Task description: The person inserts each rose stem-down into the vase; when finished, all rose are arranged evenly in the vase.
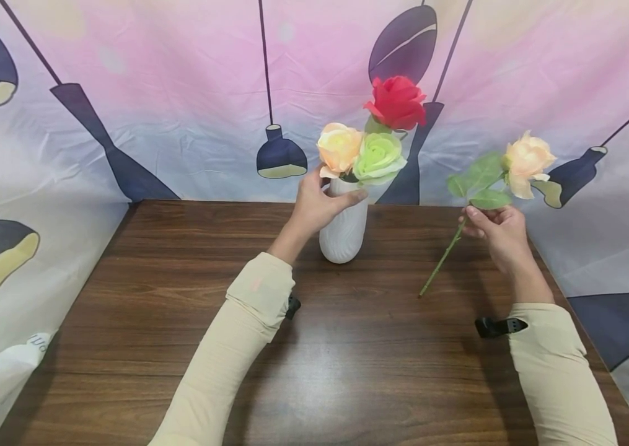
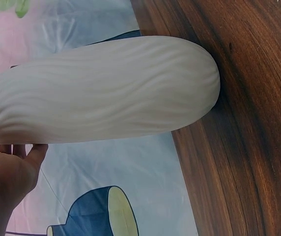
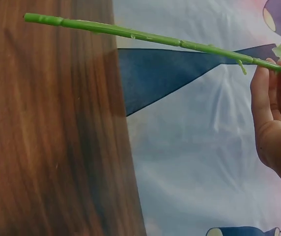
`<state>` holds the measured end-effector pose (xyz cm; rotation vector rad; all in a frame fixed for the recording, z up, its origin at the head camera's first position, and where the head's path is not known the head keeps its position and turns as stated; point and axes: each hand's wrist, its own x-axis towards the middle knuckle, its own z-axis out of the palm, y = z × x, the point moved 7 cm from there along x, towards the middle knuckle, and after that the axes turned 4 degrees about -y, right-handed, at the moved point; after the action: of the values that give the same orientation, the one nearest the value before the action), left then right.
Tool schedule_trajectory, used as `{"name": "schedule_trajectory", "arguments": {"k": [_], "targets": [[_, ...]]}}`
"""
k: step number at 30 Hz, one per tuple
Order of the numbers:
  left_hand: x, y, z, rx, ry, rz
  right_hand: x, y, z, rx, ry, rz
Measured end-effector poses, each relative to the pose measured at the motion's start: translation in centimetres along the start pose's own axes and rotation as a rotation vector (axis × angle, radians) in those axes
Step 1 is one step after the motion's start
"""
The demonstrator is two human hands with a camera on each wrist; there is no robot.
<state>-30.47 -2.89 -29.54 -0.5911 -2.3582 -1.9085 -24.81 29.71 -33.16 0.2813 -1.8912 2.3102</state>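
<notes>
A ribbed white vase (image 1: 343,232) stands on the table, and my left hand (image 1: 316,201) grips it near its rim, thumb across the front. In the vase are a red rose (image 1: 396,102), a light green rose (image 1: 379,158) and a peach-orange rose (image 1: 339,148); their stems are hidden inside. To the right, my right hand (image 1: 501,232) pinches a pale peach rose (image 1: 528,161) by its green stem just below the leaves. That stem slants down to the left, and its cut end (image 3: 32,18) shows in the right wrist view, apart from the vase.
The dark wooden table (image 1: 314,371) meets a fabric backdrop (image 1: 208,155) printed with hanging lamps at its back edge. Fabric also hangs along the left and right sides. A crumpled white bag-like item (image 1: 2,378) lies at the left edge.
</notes>
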Motion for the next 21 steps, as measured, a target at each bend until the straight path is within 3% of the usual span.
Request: {"name": "schedule_trajectory", "arguments": {"k": [21], "targets": [[-0.1,0.3,0.1,-0.003,0.01,0.025,1.4,-4.2,1.4,0.293,0.007,-0.229]]}}
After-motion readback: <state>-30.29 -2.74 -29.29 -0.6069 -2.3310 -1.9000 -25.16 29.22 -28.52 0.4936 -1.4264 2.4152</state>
